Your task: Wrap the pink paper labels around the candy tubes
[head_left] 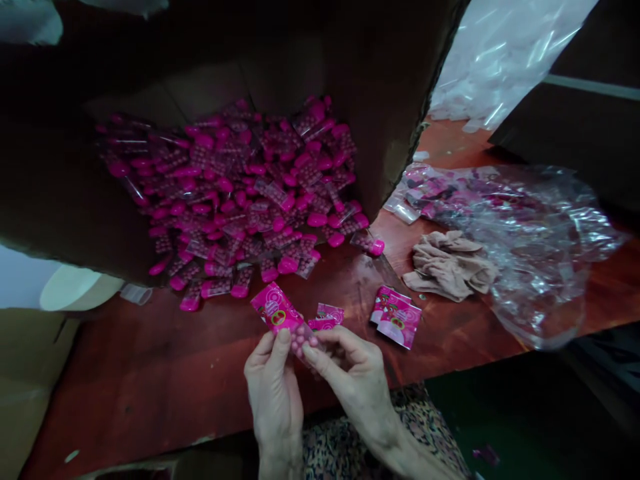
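Note:
Both hands are closed on one small clear container of pink balls [301, 339], tilted just above the table's front edge. A pink printed sleeve [273, 308] covers its upper left end. My left hand [277, 380] pinches the sleeve's lower part between thumb and fingers. At the container's other end, my right hand [353, 373] grips the clear part with thumb and forefinger. Behind the right fingers lie some pink printed sleeves [327, 315], partly hidden. A small stack of the same sleeves [399, 319] rests to the right.
A cardboard box [395, 133] lies open toward me, with a heap of pink-capped containers [240, 193] spilling onto the red table [165, 373]. At right are a crumpled beige cloth [447, 263] and a clear plastic bag [540, 267] of printed sleeves. A pale bowl [80, 288] stands left.

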The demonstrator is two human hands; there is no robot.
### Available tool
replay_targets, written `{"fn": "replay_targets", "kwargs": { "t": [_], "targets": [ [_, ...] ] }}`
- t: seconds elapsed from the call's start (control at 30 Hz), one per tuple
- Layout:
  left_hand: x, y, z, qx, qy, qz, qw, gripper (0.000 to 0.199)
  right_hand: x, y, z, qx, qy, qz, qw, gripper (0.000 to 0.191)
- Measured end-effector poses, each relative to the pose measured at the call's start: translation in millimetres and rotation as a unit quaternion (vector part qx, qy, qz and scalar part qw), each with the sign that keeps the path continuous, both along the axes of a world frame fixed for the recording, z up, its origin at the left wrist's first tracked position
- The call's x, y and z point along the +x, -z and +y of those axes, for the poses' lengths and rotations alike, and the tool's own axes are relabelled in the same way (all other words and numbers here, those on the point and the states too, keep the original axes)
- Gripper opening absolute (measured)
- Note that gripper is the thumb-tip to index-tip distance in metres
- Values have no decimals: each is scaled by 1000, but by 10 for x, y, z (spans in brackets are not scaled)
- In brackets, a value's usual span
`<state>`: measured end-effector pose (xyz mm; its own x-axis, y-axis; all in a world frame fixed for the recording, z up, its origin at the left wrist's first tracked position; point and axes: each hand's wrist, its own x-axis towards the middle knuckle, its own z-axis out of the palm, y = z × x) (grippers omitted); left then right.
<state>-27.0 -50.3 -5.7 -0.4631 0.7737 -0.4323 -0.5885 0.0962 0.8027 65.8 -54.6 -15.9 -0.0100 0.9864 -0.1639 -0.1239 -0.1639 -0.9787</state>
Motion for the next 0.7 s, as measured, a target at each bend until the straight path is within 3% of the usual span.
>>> {"fn": "replay_targets", "kwargs": {
  "t": [0.13,0.3,0.4,0.7],
  "targets": [
    [92,35,-49,-15,13,-3,1000,17,2,-7,25,23,22,-26,999,14],
    [91,45,-69,-18,59,-28,998,16,12,-14,138,-97,-8,130,987,22],
    [70,10,-74,-22,70,-26,997,16,3,2,191,-113,7,173,978,30],
    [85,17,-134,-29,123,-42,991,10,22,49,248,-143,-29,180,973,35]
  ]
}}
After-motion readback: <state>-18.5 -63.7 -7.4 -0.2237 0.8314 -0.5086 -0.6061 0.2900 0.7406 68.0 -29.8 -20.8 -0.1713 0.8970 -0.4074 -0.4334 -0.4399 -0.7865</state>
